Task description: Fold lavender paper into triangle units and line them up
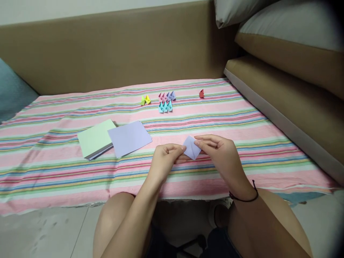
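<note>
Both of my hands pinch a small folded lavender paper [191,147] just above the striped cloth [242,118]. My left hand [165,157] grips its left edge with curled fingers. On the paper's right corner my right hand [221,152] closes thumb and fingers; a black cord circles that wrist. A loose lavender sheet [129,138] lies to the left of my hands, overlapping a stack of paper topped by a pale green sheet [96,138].
Several small folded paper pieces sit further back on the cloth: yellow-green ones [145,100], pink and lavender ones [166,96], blue ones [165,106] and one red [201,94]. Brown cushions [290,96] rise at right and behind. My knees are below the cloth's front edge.
</note>
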Demonstrator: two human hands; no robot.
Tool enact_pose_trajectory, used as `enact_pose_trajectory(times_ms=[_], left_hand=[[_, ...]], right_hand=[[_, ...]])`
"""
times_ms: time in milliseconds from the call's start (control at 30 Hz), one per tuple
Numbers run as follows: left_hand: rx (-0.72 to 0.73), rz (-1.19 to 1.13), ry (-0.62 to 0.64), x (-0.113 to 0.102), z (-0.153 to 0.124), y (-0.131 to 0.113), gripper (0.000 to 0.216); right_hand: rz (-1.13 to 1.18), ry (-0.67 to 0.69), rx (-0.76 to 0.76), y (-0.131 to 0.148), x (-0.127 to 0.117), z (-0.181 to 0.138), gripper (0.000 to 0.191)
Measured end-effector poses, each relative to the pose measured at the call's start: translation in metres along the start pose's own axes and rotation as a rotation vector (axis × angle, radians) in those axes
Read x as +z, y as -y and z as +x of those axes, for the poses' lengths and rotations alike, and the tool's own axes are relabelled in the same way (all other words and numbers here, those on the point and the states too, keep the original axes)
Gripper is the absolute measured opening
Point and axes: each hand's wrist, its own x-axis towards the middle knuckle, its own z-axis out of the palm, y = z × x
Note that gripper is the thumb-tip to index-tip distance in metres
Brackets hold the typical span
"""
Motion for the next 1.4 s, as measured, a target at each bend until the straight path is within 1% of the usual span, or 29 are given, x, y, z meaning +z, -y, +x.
enact_pose_trajectory(times_ms=[133, 233, 300, 367, 433, 533, 600, 667, 733, 800, 833, 900, 933, 1000, 1067, 1133, 1267, 1333, 1400], left_hand=[[0.035, -0.018, 0.004, 0.000, 0.000, 0.001, 0.026], [0.125, -0.061, -0.036, 0.000, 0.000, 0.003, 0.025], [0.195, -0.064, -0.063, 0.000, 0.001, 0.004, 0.024], [0.239, -0.028, -0.070, -0.001, 0.002, 0.004, 0.023], [0.253, 0.017, -0.059, -0.003, 0.004, 0.003, 0.023], [0.269, 0.040, -0.062, -0.005, 0.005, 0.003, 0.030], [0.276, 0.058, -0.069, -0.006, 0.004, 0.002, 0.028], [0.258, 0.059, -0.056, -0.006, 0.003, 0.001, 0.026], [0.239, 0.029, -0.041, -0.005, 0.001, -0.001, 0.037], [0.260, 0.021, -0.031, -0.005, 0.000, -0.003, 0.050], [0.281, 0.040, -0.024, -0.005, 0.000, -0.004, 0.048], [0.323, 0.088, -0.015, -0.005, 0.000, -0.005, 0.032], [0.333, 0.102, -0.018, -0.005, 0.000, -0.004, 0.024], [0.343, 0.091, -0.053, -0.003, 0.000, -0.003, 0.019], [0.355, 0.049, -0.096, 0.000, 0.000, 0.001, 0.019], [0.360, 0.014, -0.114, 0.003, 0.000, 0.004, 0.019], [0.326, 0.033, -0.037, 0.007, -0.001, 0.003, 0.022], [0.385, 0.041, 0.005, 0.007, -0.004, -0.001, 0.028], [0.479, 0.052, 0.027, 0.006, -0.008, -0.005, 0.034]], right_hand=[[0.105, 0.039, 0.035, 0.001, -0.002, 0.002, 0.028], [0.199, 0.166, 0.097, 0.001, 0.000, 0.002, 0.033], [0.205, 0.260, 0.122, 0.000, 0.001, 0.002, 0.034], [0.184, 0.286, 0.122, -0.001, 0.002, 0.002, 0.032], [0.140, 0.261, 0.096, -0.002, 0.001, 0.001, 0.030], [0.064, 0.255, 0.030, -0.002, 0.000, 0.001, 0.024], [0.084, 0.237, -0.023, -0.002, 0.000, 0.001, 0.024], [0.141, 0.178, -0.072, -0.001, 0.001, 0.001, 0.025], [0.164, 0.115, -0.109, 0.000, 0.001, 0.000, 0.024], [0.151, 0.085, -0.126, 0.002, 0.001, -0.002, 0.018], [0.141, 0.085, -0.132, 0.003, 0.001, -0.003, 0.015], [0.131, 0.092, -0.143, 0.006, 0.001, -0.005, 0.013], [0.133, 0.091, -0.149, 0.007, 0.002, -0.006, 0.013], [0.148, 0.068, -0.166, 0.009, 0.004, -0.008, 0.018], [0.164, 0.029, -0.193, 0.010, 0.007, -0.010, 0.020], [0.169, -0.018, -0.227, 0.011, 0.011, -0.011, 0.018], [0.121, -0.139, -0.297, 0.012, 0.013, -0.013, 0.016], [0.062, -0.146, -0.337, 0.014, 0.010, -0.014, 0.012], [-0.020, -0.095, -0.367, 0.015, 0.006, -0.014, 0.005]])
